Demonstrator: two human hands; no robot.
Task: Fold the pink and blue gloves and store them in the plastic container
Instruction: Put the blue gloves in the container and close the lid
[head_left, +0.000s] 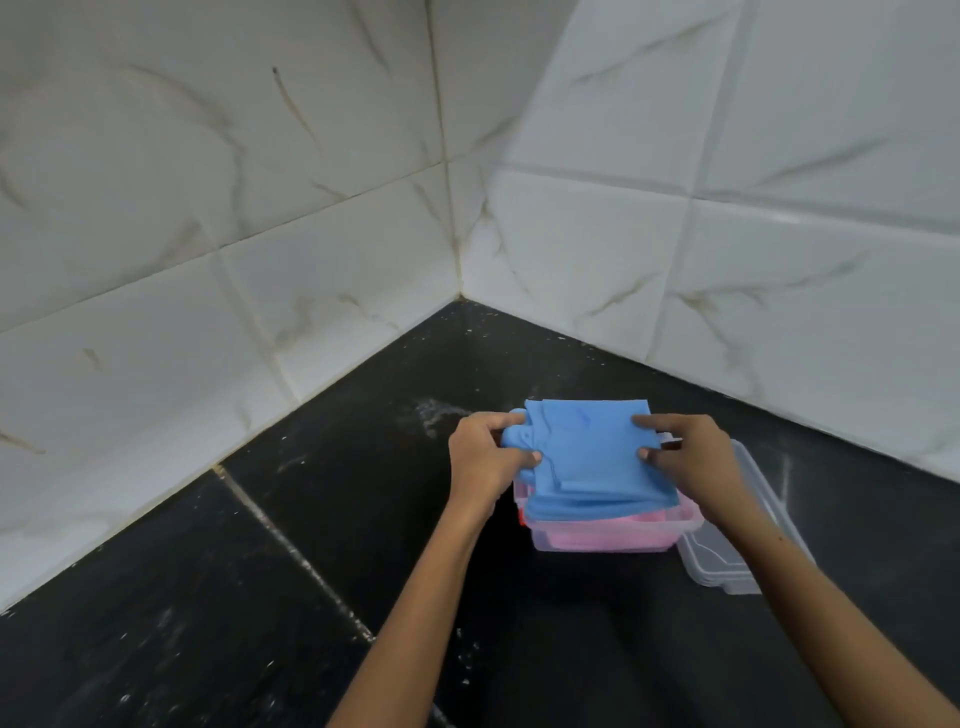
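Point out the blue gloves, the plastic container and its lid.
blue gloves (592, 449): head view, middle of the folded stack.
plastic container (597, 538): head view, near clear wall.
lid (719, 564): head view, near end, right of container.

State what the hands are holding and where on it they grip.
Both hold the folded blue gloves over the plastic container. The left hand pinches the stack's left edge, and the right hand pinches its right edge.
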